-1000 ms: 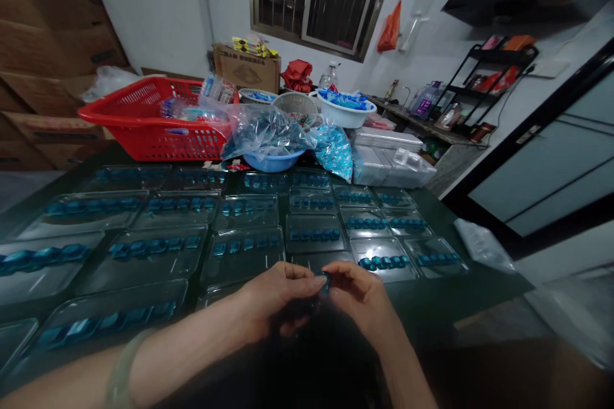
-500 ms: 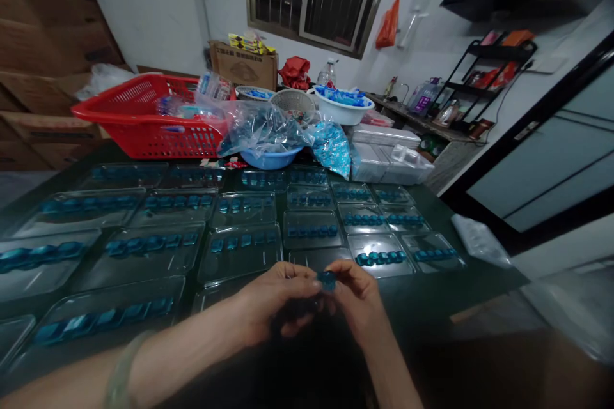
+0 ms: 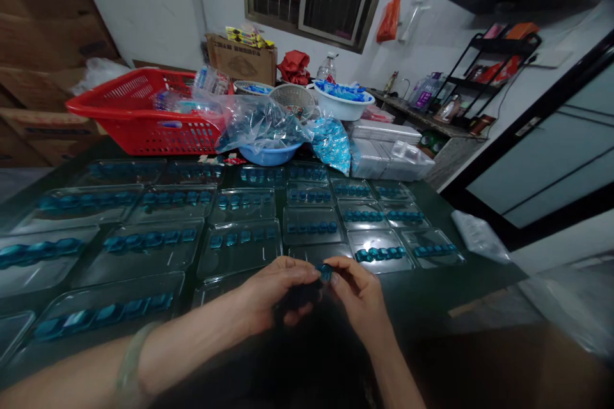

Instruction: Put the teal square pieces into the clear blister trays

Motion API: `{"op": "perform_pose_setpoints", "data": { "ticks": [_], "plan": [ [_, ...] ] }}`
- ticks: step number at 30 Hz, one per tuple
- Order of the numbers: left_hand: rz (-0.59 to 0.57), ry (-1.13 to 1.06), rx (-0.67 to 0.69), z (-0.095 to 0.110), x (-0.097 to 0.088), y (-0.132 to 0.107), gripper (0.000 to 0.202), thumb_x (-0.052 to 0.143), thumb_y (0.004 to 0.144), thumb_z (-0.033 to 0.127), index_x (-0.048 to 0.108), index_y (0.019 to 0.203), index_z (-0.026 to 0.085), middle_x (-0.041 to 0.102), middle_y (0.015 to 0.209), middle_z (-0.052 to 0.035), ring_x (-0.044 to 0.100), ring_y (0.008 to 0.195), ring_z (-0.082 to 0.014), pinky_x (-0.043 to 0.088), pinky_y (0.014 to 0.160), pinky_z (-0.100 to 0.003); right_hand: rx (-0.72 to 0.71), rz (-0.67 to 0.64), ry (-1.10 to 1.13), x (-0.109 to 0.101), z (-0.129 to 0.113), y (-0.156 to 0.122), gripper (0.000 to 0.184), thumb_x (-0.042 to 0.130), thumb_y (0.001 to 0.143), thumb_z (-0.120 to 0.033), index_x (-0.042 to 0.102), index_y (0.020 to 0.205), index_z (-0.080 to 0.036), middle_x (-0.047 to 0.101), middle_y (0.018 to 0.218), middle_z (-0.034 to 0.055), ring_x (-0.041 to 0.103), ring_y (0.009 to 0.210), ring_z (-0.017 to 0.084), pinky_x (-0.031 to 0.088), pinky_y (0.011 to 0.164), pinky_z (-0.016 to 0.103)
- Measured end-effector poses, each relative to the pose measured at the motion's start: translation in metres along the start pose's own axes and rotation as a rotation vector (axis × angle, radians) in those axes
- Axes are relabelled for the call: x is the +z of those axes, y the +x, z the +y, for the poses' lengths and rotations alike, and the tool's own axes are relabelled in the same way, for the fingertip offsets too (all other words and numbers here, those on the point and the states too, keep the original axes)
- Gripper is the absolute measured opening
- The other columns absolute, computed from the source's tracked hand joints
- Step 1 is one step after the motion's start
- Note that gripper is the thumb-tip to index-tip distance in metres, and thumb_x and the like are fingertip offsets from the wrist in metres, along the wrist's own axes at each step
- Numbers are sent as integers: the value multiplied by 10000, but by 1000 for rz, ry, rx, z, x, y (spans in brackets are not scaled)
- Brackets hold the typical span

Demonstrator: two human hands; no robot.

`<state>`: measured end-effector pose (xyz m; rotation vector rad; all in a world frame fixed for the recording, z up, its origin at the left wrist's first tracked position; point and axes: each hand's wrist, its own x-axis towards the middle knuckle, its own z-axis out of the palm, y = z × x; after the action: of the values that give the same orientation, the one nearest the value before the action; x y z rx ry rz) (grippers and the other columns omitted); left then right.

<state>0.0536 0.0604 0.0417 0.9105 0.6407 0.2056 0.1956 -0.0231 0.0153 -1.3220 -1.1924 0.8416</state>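
While the left hand and right hand meet by the table's near edge, fingertips pinched narrow, the small blue piece sits between them, touching both; its long axis is unclear.

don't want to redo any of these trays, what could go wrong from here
1. The small blue piece could slip, since the left grip and right grip hold it just by the fingertips.
2. The left forearm, with its bracelet, looks close to the near-left tray; a nudge might disturb its row of pieces.
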Motion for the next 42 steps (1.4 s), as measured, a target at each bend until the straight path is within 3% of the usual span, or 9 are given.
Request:
{"op": "perform_pose_setpoints", "data": {
  "ticks": [6, 10, 15, 21, 29, 35, 42],
  "plan": [
    [77, 12, 17, -5, -1, 3, 243, 539, 699, 345, 541, 738, 105, 519, 654, -53, 432, 430, -86, 229, 303, -164, -62, 93, -90, 10, 2, -2, 175, 467, 793, -207, 541, 951, -186, 564, 872, 28, 542, 757, 121, 452, 638, 204],
    [98, 30, 14, -6, -2, 6, 246, 545, 690, 361, 527, 729, 118, 511, 637, -37, 422, 421, -82, 235, 303, -166, -74, 96, -151, 12, 1, -5, 179, 452, 804, -211, 544, 956, -185, 555, 854, 30, 537, 741, 120, 445, 623, 206],
    [186, 131, 44, -4, -1, 7, 199, 579, 642, 313, 537, 687, 124, 458, 499, 4, 400, 381, -89, 222, 296, -172, 7, 24, -192, 8, -6, -4, 227, 475, 797, -276, 533, 996, -185, 563, 810, 30, 535, 692, 121, 432, 573, 208],
    [289, 309, 70, -5, 6, 6, 156, 580, 630, 279, 561, 670, 129, 408, 421, 40, 339, 335, -67, 229, 308, -171, 85, -92, -272, -1, -9, 10, 181, 569, 721, -314, 585, 814, -159, 571, 687, 2, 510, 600, 104, 401, 532, 201],
    [244, 440, 107, -12, -3, 10, 144, 534, 653, 267, 581, 654, 132, 410, 429, 32, 321, 325, -71, 228, 297, -181, 163, -286, -322, -7, -2, 13, 216, 453, 783, -257, 581, 934, -172, 557, 613, -5, 512, 515, 96, 373, 448, 187],
    [254, 475, 96, -12, -5, 11, 124, 515, 650, 238, 572, 641, 128, 394, 412, 35, 323, 319, -72, 217, 291, -174, 41, -216, -512, 3, -5, 13, 221, 403, 753, -152, 611, 824, -166, 549, 609, 5, 506, 523, 97, 382, 472, 192],
    [174, 425, 75, -7, -10, 8, 236, 538, 677, 350, 574, 697, 118, 471, 482, 9, 346, 341, -69, 241, 294, -171, 276, -256, -162, -2, 5, 15, 320, 414, 806, -344, 557, 1010, -143, 534, 578, 2, 516, 467, 104, 404, 385, 188]
  ]
}}
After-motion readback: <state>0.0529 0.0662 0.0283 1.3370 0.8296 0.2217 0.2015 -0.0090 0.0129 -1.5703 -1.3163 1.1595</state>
